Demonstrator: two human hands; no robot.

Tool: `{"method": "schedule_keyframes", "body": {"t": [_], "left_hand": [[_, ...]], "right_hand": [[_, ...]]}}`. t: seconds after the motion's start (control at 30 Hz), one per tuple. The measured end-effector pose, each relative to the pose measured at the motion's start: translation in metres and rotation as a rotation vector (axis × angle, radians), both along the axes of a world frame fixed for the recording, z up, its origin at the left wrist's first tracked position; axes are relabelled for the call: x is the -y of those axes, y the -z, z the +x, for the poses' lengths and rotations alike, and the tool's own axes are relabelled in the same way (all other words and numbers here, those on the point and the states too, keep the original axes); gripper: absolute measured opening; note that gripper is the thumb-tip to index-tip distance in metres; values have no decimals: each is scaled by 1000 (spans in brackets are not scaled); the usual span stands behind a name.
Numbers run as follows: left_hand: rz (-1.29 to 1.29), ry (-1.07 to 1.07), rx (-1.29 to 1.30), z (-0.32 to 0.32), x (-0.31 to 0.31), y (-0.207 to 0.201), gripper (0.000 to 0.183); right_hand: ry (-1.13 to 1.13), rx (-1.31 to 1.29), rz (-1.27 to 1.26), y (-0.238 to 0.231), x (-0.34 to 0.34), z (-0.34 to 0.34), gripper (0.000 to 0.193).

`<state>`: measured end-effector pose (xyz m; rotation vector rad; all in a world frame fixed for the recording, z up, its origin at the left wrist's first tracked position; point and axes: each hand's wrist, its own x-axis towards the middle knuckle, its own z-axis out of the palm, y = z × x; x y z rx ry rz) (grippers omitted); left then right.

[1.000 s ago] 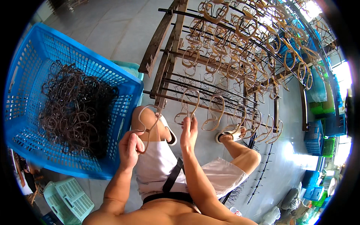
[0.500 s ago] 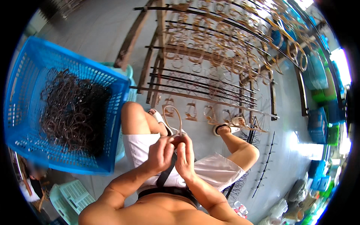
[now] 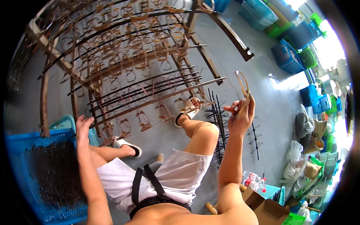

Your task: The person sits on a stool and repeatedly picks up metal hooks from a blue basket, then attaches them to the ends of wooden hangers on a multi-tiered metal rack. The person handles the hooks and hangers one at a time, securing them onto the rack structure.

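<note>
While my right hand (image 3: 242,114) pinches a looped tan strip (image 3: 244,84), upper right of centre | left hand (image 3: 84,129): fingers loosely spread, empty, near blue crate (image 3: 41,138), lower left.

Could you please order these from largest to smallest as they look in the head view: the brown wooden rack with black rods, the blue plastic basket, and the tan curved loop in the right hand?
1. Brown wooden rack, by far the largest
2. Blue plastic basket, clearly smaller
3. Tan curved loop
</note>
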<state>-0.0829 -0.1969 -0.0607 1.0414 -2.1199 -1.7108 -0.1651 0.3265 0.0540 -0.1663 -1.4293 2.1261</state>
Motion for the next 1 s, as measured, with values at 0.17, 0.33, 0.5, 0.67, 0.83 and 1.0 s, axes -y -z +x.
{"method": "schedule_keyframes", "body": {"t": [0.17,0.33,0.5,0.67,0.83,1.0], "left_hand": [[-308,5,-174,14,-5,37,30],[-846,125,201,3,-3,22,26],[-846,-2,272,-6,-40,-5,30],[-726,-111,-368,5,-48,16,29],[-798,-2,-595,13,-52,36,27],[-656,-83,-515,20,-45,45,30]], "right_hand": [[-20,151,11,43,-41,-43,18],[-5,303,-158,90,-47,-77,13],[53,252,-187,93,-65,-90,12],[82,241,-121,69,-72,-75,12],[47,272,-74,62,-58,-61,12],[-48,275,27,70,-24,-61,14]]}}
